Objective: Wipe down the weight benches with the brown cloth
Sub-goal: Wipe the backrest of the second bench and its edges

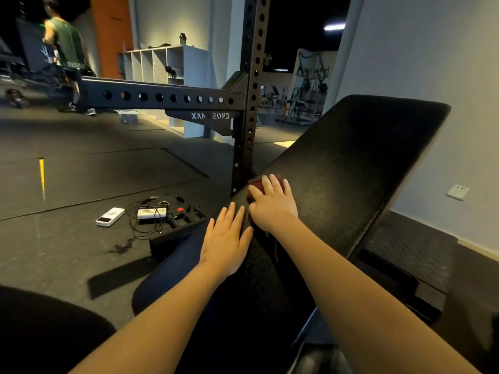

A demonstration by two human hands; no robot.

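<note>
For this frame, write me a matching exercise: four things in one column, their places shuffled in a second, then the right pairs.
Things
1. reddish-brown cloth
2. left hand
3. white rectangular device
4. white wall socket

Places
A. on the dark floor, beside tangled black cables
B. under the right hand, on the black padded bench backrest
C. low on the pale wall, right of the bench
D. flat at the backrest's left edge

Pairs: 1-B, 2-D, 3-A, 4-C
</note>
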